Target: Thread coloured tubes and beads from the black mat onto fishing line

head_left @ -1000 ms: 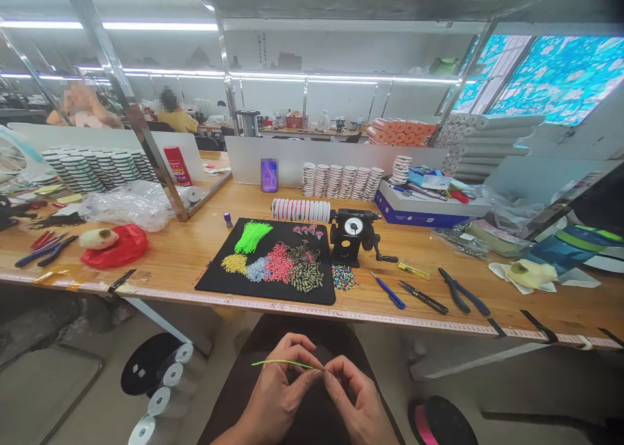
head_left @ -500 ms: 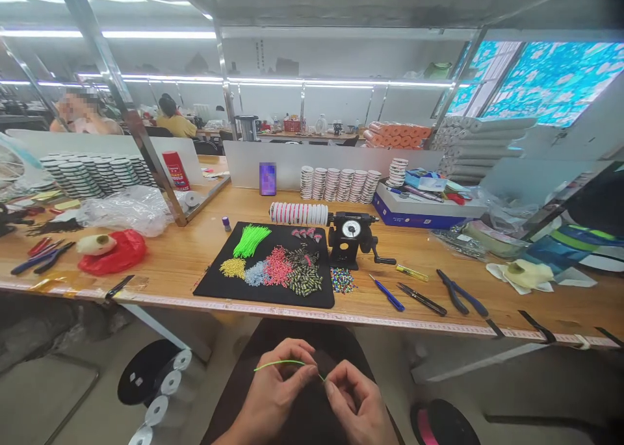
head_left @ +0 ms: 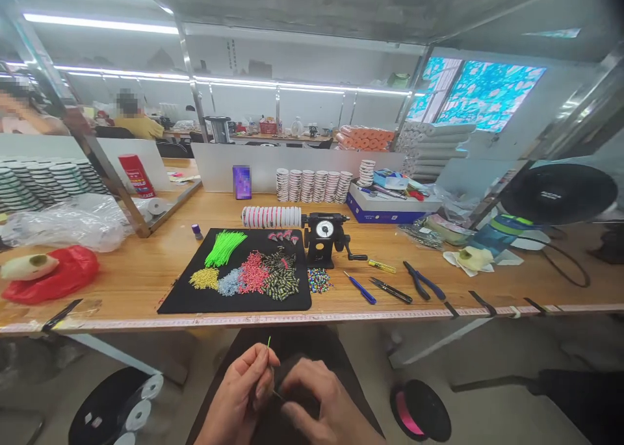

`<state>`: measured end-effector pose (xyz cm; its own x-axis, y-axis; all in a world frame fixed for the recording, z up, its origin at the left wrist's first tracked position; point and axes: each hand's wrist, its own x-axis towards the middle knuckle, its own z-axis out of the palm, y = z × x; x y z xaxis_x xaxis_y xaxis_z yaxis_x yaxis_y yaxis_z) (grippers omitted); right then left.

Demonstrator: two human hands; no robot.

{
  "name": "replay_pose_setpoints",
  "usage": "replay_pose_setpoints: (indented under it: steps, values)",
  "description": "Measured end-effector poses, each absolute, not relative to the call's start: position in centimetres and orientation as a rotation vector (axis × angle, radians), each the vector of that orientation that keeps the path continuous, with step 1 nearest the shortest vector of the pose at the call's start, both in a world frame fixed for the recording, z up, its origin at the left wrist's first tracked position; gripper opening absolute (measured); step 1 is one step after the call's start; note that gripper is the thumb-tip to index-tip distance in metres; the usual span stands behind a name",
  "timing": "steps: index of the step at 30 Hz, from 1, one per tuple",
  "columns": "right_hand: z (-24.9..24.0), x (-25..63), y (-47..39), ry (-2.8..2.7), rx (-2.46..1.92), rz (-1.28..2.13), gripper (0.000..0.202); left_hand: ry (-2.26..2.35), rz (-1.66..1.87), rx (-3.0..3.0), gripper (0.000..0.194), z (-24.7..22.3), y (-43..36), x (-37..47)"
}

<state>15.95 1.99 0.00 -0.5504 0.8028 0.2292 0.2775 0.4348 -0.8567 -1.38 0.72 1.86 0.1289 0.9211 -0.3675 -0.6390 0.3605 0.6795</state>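
- Pinching the green strand (head_left: pixel 269 343), your left hand (head_left: pixel 244 386) has thumb and fingertips together, above your lap.
- The strand's bright tip pokes out toward 12 o'clock; a thin, darker length leaves the same fingers toward 4 o'clock.
- At 3 o'clock from it, your right hand (head_left: pixel 324 399) has its thumb parted from curled fingers; blur hides whether it touches that darker length.
- From your hands, the black mat (head_left: pixel 171 299) lies at 11 o'clock on the surface (head_left: pixel 121 282).
- On the mat, the bundle of green strands (head_left: pixel 225 247) has yellow beads (head_left: pixel 205 279) at its 7 o'clock, pale blue pieces (head_left: pixel 230 282) at 6 and pink pieces (head_left: pixel 253 273) at 4.
- Just off the mat's 3 o'clock edge sit multicoloured beads (head_left: pixel 318 281), below the black hand-cranked machine (head_left: pixel 320 255).
- Toward your 2 o'clock lie the blue pen-shaped tool (head_left: pixel 361 289), tweezers (head_left: pixel 390 290) and pliers (head_left: pixel 423 282), all apart.
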Motion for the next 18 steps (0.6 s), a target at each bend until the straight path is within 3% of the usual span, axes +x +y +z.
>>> replay_pose_setpoints:
  steps: [7,18]
  values:
    - [2.5,15.2,2.7,-1.688,-1.009,1.192,0.024,0.851,1.025,0.629,0.043,-0.4,0.3,-1.3]
    - [1.9,15.0,2.4,-1.762,-1.020,1.008,0.019,0.882,0.934,0.728,0.048,0.2,0.6,-1.4]
